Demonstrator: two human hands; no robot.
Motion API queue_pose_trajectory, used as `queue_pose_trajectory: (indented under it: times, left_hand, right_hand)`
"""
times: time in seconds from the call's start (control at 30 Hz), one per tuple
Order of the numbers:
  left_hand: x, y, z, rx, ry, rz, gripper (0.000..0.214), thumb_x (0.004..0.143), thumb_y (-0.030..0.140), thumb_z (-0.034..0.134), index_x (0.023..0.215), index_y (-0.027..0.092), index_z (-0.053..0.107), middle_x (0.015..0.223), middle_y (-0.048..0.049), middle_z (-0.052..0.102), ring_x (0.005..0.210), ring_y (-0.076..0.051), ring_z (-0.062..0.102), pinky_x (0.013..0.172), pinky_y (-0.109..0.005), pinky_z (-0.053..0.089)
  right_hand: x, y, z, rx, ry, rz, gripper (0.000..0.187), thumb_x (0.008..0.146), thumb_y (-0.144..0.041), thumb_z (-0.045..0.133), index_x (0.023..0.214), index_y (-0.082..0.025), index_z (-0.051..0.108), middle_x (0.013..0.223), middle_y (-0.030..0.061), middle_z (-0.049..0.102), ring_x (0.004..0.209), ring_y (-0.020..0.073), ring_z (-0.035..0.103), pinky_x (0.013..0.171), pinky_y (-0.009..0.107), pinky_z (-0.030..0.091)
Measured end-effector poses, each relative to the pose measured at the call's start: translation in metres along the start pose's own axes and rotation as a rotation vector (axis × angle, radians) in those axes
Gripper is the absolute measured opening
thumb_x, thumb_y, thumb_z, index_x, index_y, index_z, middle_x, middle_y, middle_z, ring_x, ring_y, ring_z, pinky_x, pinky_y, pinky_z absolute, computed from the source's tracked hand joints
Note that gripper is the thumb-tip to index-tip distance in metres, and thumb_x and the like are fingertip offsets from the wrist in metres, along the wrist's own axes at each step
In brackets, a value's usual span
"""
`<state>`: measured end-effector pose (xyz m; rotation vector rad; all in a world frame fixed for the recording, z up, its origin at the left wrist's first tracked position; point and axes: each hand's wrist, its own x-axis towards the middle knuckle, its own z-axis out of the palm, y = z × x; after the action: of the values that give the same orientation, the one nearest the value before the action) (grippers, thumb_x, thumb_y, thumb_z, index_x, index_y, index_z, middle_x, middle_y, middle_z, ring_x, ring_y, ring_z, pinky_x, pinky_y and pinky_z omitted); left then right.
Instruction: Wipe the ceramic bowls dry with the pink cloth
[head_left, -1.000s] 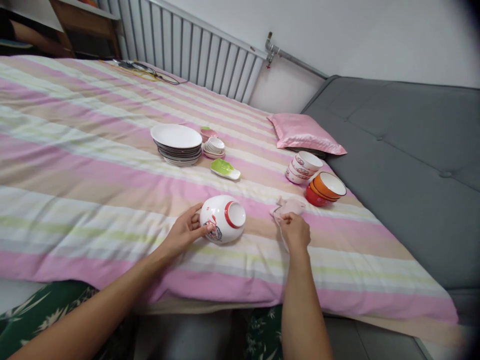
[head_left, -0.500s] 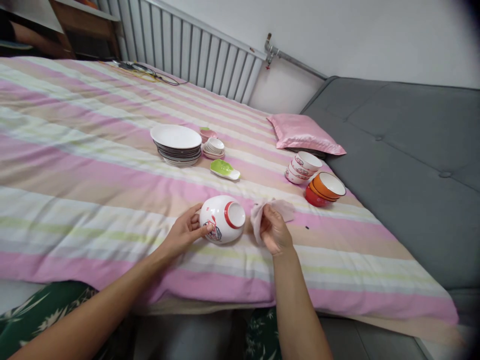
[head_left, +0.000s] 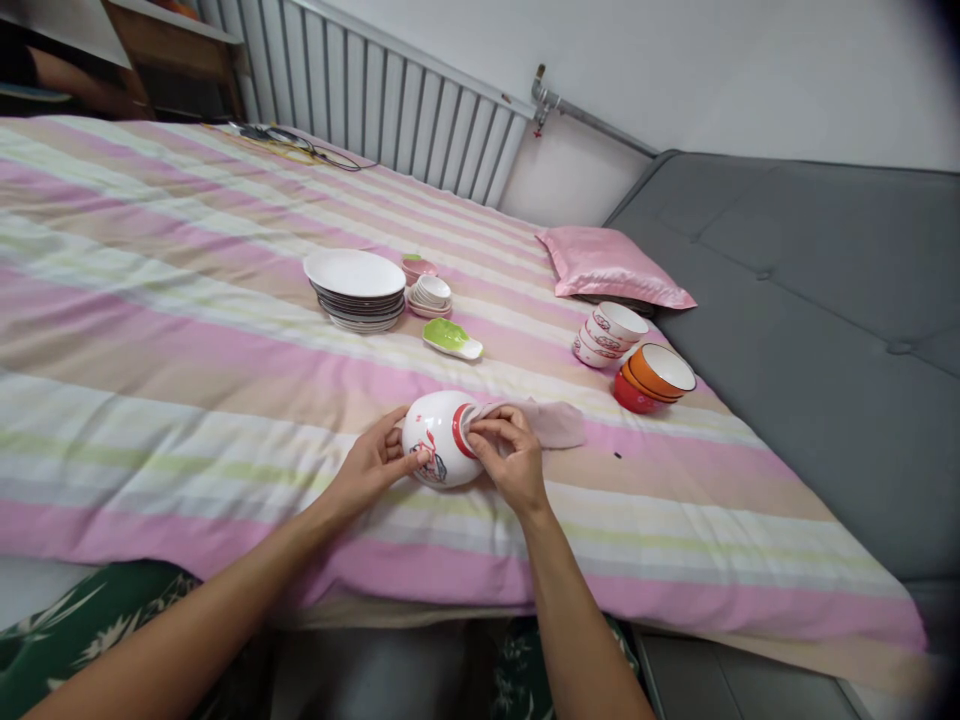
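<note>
A white bowl (head_left: 439,425) with a red foot ring and a printed pattern is tipped on its side just above the striped bedspread. My left hand (head_left: 375,455) grips its rim side, thumb on the outer wall. In my right hand (head_left: 514,450) a pale pink cloth (head_left: 553,424) is pinched, and the fingers press it against the bowl's foot. The cloth's loose end trails to the right on the bed. The inside of the bowl faces away, hidden from me.
Beyond the bowl are stacked plates (head_left: 355,275), small dishes (head_left: 431,295) and a green leaf-shaped dish (head_left: 451,338). To the right stand white patterned bowls (head_left: 600,340) and orange and red bowls (head_left: 646,380), near a pink pillow (head_left: 615,266) and grey headboard (head_left: 810,300).
My right hand has moved left with the cloth, from beside the bowl onto its foot. My left hand keeps its hold on the bowl, which has barely moved.
</note>
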<state>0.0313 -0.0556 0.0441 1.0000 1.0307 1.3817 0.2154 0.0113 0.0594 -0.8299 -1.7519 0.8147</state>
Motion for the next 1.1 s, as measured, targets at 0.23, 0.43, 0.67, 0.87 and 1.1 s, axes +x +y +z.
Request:
queue_pose_trajectory:
  times: [0.23, 0.43, 0.67, 0.87, 1.1]
  left_hand:
    - [-0.002, -0.002, -0.001, 0.077, -0.047, 0.036, 0.077, 0.068, 0.030, 0.077, 0.135, 0.016, 0.041, 0.110, -0.0134, 0.066, 0.093, -0.025, 0.066, 0.079, -0.036, 0.055]
    - [-0.002, -0.005, -0.002, 0.097, -0.089, 0.057, 0.078, 0.069, 0.029, 0.077, 0.137, 0.020, 0.039, 0.108, -0.0104, 0.067, 0.091, -0.023, 0.066, 0.076, -0.033, 0.055]
    - [-0.001, -0.002, 0.001, 0.091, -0.046, 0.029, 0.079, 0.067, 0.030, 0.078, 0.135, 0.019, 0.040, 0.109, -0.0117, 0.066, 0.091, -0.024, 0.066, 0.076, -0.034, 0.055]
    - [-0.002, -0.001, 0.000, 0.070, -0.064, 0.025, 0.075, 0.069, 0.029, 0.077, 0.134, 0.017, 0.040, 0.107, -0.0114, 0.066, 0.091, -0.023, 0.066, 0.077, -0.034, 0.055]
    - [-0.003, -0.005, -0.002, 0.077, -0.095, 0.044, 0.075, 0.072, 0.027, 0.075, 0.136, 0.020, 0.038, 0.111, -0.0111, 0.066, 0.093, -0.023, 0.066, 0.078, -0.033, 0.055]
  right_hand:
    - [0.000, 0.005, 0.002, -0.003, 0.125, 0.045, 0.013, 0.071, -0.029, 0.072, 0.081, -0.021, 0.068, 0.093, 0.0036, 0.056, 0.089, 0.0173, 0.057, 0.079, 0.030, 0.049]
    - [0.001, 0.009, 0.001, 0.152, 0.185, 0.199, 0.026, 0.069, -0.036, 0.073, 0.084, -0.019, 0.059, 0.089, 0.0025, 0.062, 0.078, 0.0156, 0.058, 0.073, 0.029, 0.048]
    - [0.002, 0.010, -0.003, 0.307, 0.159, 0.340, 0.026, 0.065, -0.035, 0.075, 0.079, -0.019, 0.060, 0.083, 0.0004, 0.060, 0.071, 0.0132, 0.055, 0.067, 0.026, 0.046]
    - [0.001, 0.006, -0.014, 0.545, 0.041, 0.637, 0.046, 0.053, -0.027, 0.082, 0.093, -0.020, 0.060, 0.090, 0.0007, 0.064, 0.082, 0.0146, 0.060, 0.073, 0.026, 0.050]
    - [-0.003, 0.006, -0.023, 0.532, -0.084, 0.731, 0.060, 0.050, -0.024, 0.085, 0.104, -0.024, 0.058, 0.107, 0.0012, 0.063, 0.087, 0.0152, 0.062, 0.063, 0.023, 0.052]
